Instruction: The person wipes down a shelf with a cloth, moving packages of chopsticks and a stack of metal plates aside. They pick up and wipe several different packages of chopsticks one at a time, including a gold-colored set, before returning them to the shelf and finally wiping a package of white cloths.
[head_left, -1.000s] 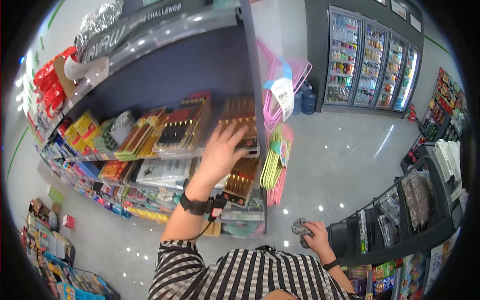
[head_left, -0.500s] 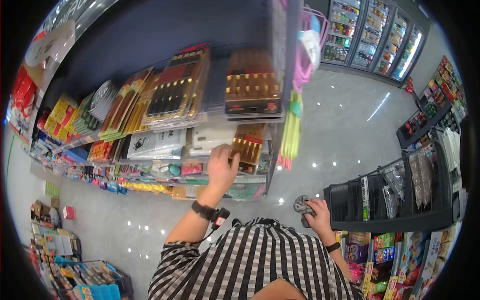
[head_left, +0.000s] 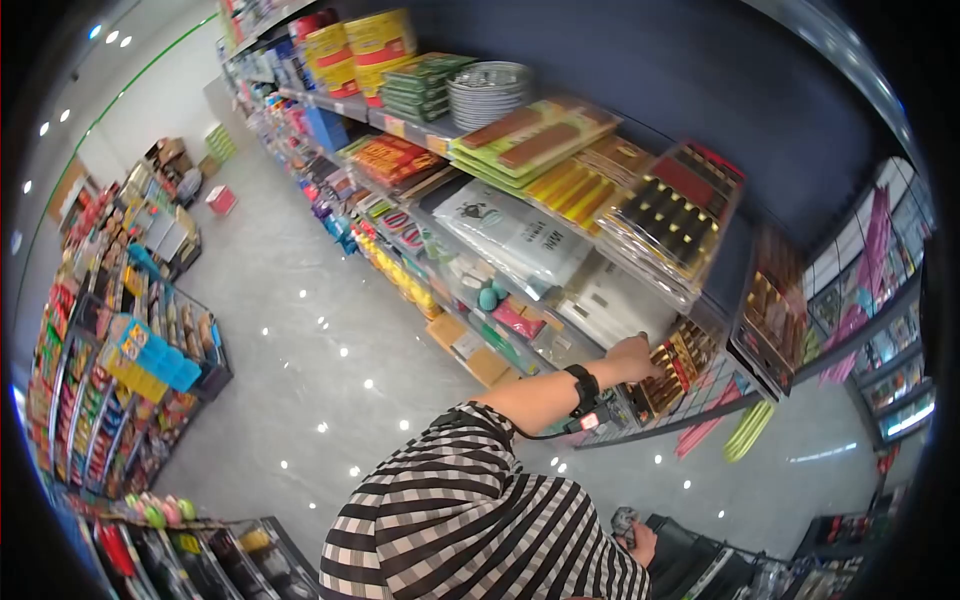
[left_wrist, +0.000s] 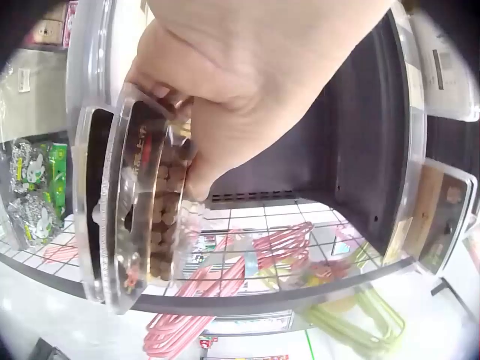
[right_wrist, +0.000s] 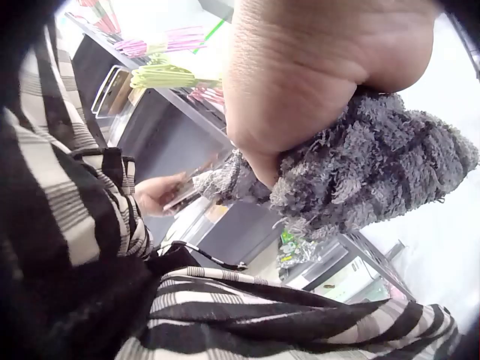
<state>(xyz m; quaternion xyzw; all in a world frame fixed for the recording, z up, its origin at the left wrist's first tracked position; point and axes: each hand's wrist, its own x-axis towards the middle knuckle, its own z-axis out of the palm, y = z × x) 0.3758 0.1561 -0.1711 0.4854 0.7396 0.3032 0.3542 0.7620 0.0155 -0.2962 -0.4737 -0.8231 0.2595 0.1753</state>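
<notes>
My left hand (head_left: 630, 358) reaches onto the lower shelf at its right end and grips clear-fronted packs of chopsticks (head_left: 685, 365), brown with gold bands. Seen from the left wrist, thumb and fingers pinch the upper part of these packs (left_wrist: 161, 217), which stand on edge over a wire grid. Low by my body, the right hand (head_left: 642, 543) holds a bunched grey cloth (right_wrist: 375, 165) with a shaggy pile. More chopstick packs (head_left: 675, 215) lie stacked on the shelf above, and another stack (head_left: 770, 310) sits at its right end.
White packaged goods (head_left: 515, 230) lie left of my left hand. Steel bowls (head_left: 488, 95) and yellow packs (head_left: 380, 50) stand farther along. Pink and green hangers (head_left: 748, 430) hang past the shelf's end. A low black rack (head_left: 690, 560) stands beside my right hand.
My left hand has come down from the upper shelf to the lower one and now grips chopstick packs there. The head view has turned left. The right hand still holds the cloth.
</notes>
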